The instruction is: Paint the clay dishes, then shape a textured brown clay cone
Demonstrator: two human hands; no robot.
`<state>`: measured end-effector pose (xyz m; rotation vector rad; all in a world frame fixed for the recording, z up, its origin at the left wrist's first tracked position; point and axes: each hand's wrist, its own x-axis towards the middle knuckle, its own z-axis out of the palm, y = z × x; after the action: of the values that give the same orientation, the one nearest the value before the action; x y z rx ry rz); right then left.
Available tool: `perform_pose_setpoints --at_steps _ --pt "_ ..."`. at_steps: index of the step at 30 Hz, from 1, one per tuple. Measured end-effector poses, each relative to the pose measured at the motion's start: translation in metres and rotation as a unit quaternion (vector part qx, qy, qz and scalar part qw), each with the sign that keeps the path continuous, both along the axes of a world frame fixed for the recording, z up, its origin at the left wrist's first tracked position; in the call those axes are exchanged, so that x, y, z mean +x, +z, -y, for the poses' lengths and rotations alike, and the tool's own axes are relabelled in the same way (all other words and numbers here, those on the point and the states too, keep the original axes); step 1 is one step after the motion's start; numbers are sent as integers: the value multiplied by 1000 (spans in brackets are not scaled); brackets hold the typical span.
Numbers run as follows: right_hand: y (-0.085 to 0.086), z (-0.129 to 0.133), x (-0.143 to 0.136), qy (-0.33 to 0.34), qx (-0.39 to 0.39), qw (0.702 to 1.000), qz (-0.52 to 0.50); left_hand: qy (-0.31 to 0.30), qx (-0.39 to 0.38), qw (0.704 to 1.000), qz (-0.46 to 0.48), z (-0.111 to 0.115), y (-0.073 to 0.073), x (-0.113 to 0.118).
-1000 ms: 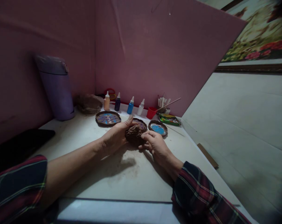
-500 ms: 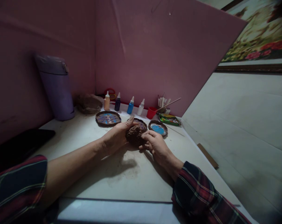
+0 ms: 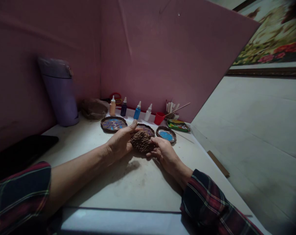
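Observation:
A brown, bumpy-textured piece that looks like clay point(image 3: 141, 142) is held between my two hands above the white table. My left hand point(image 3: 122, 139) grips its left side, thumb raised along the edge and fingers beneath. On the right side, my right hand point(image 3: 163, 150) pinches the rim with thumb and fingers. Just behind the piece lies a brown-rimmed dish with purple marks point(image 3: 148, 129), partly hidden by it. A similar dish with a blue centre point(image 3: 165, 134) sits to the right, and a larger one with blue and purple streaks point(image 3: 113, 124) to the left.
Small paint bottles in peach point(image 3: 112, 107), dark purple point(image 3: 123, 108), blue point(image 3: 137, 111) and white point(image 3: 148, 113) line the back. A red cup point(image 3: 159, 118) with a stick and a green packet point(image 3: 178, 125) stand right. Left are a purple tumbler point(image 3: 61, 94) and a wrapped brown lump point(image 3: 94, 109).
The brown piece has been tilted, so more of its bumpy surface faces me. My right fingers have shifted slightly along its edge; the left hand has moved very little.

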<state>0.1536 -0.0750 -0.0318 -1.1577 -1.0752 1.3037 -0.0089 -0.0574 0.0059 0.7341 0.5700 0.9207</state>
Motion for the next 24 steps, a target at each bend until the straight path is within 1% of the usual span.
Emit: perform_pose_setpoints --at_steps 9,16,21,24 --pt "-4 -2 2 4 6 1000 -1 10 -16 1000 11 -4 -4 -1" --pt "-2 0 1 -2 1 1000 4 7 -23 1000 18 -6 -6 -1" --pt "-1 1 1 -5 1 1000 14 3 -9 1000 17 -2 -3 -1" --pt "-2 0 1 -8 0 1000 15 -12 9 1000 15 0 -2 -1"
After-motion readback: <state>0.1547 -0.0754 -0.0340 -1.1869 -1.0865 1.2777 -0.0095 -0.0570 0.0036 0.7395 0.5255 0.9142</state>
